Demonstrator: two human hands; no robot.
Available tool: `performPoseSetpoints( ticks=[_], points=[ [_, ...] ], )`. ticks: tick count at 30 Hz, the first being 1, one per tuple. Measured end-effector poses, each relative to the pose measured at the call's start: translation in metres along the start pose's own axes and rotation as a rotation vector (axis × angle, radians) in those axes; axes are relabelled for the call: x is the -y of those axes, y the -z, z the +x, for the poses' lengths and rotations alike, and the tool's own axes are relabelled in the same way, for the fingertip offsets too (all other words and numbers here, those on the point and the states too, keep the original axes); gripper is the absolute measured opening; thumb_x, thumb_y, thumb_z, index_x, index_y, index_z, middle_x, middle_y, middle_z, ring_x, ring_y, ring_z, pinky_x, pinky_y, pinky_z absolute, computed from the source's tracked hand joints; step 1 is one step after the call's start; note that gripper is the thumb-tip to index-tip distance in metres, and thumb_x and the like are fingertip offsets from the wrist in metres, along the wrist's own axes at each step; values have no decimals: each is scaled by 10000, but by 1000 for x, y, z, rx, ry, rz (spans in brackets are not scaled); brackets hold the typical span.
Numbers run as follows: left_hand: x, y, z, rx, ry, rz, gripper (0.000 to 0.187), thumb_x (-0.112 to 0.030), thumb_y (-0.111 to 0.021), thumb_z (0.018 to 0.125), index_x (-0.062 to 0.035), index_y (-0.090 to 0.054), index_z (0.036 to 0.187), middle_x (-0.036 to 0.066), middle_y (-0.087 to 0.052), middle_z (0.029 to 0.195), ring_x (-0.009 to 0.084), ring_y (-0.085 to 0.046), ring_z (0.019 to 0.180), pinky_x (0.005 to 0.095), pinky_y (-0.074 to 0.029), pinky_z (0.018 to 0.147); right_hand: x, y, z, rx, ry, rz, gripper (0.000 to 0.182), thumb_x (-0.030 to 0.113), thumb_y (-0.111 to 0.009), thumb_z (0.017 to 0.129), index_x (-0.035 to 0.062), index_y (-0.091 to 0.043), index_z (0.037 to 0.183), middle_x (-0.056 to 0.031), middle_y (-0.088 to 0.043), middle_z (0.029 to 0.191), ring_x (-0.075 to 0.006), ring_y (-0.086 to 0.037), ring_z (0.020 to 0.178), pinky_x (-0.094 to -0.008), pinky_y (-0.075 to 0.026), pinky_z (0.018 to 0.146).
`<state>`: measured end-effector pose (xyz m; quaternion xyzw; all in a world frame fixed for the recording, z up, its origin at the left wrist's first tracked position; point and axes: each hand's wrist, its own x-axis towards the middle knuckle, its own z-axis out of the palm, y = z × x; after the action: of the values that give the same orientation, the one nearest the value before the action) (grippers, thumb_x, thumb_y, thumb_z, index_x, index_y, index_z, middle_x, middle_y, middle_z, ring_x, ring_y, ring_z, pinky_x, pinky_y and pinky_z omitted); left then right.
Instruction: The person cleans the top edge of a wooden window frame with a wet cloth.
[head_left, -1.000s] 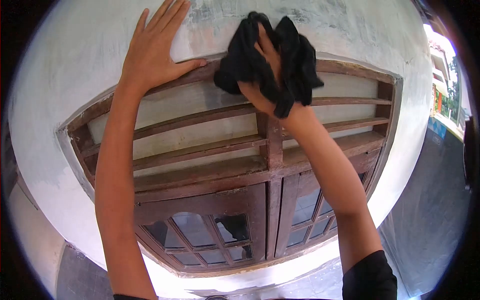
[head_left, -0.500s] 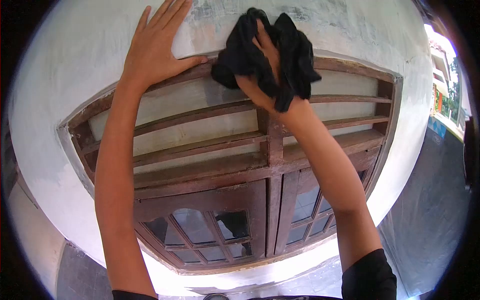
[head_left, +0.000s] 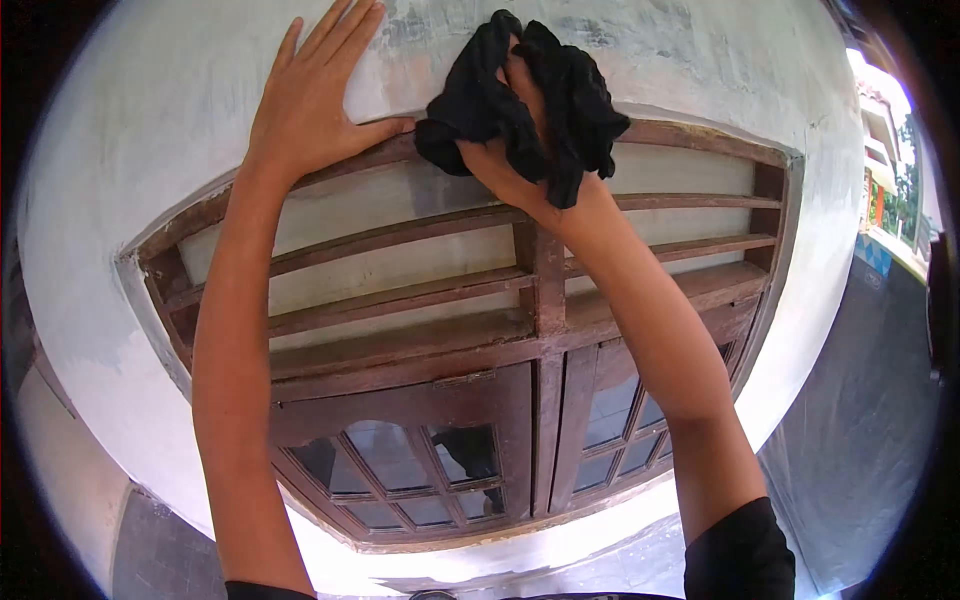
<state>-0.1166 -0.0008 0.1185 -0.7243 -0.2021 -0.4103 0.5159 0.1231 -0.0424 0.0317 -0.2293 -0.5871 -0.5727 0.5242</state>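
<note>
black cloth (head_left: 583, 105), bunched in right fingers (head_left: 525, 88), has edged toward splayed, empty left fingers (head_left: 351, 45).

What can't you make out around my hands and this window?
All in the head view:
Right hand: some fingers, hidden by the black cloth.
Left hand: at least one fingertip, cut off by the top edge.
Window's top beam: a middle stretch, behind the cloth.

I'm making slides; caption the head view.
Right hand holds black cloth at the top of the window frame; left hand spread against the wall.
</note>
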Motion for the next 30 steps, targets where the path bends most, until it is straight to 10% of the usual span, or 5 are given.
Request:
performPoseSetpoints(
  ticks=[2,5,8,30],
  points=[
    [1,-1,0,-4,-11,3,1225,-676,-784,725,34,-282,1588,197,-265,1676,333,-212,1570,552,-147,1273,6,0,0,133,-68,-93,703,296,-756,805,8,-517,1400,-237,-491,1447,-451,-435,1367,-723,-235,1128],
    [2,-2,-1,-11,-21,10,1229,-669,-788,720,33,-277,1589,198,-271,1674,332,-215,1569,551,-150,1273,13,7,-12,112,-17,-84,657,305,-753,805,0,-543,1347,-242,-528,1384,-457,-483,1297,-735,-272,1093],
    [0,-1,0,-16,-18,8,1225,-666,-786,720,30,-276,1590,199,-272,1673,332,-216,1568,551,-151,1274,29,16,-19,43,26,-192,562,225,-725,821,-3,-567,1309,-233,-607,1250,-451,-565,1145,-550,-456,951],
    [1,-2,1,-18,-3,-2,1196,-662,-775,728,16,-296,1589,187,-273,1676,327,-221,1566,556,-141,1274,3,-13,-4,53,65,-30,648,283,-735,815,-8,-532,1357,-223,-578,1289,-449,-534,1199,-584,-419,1015]
  ],
)
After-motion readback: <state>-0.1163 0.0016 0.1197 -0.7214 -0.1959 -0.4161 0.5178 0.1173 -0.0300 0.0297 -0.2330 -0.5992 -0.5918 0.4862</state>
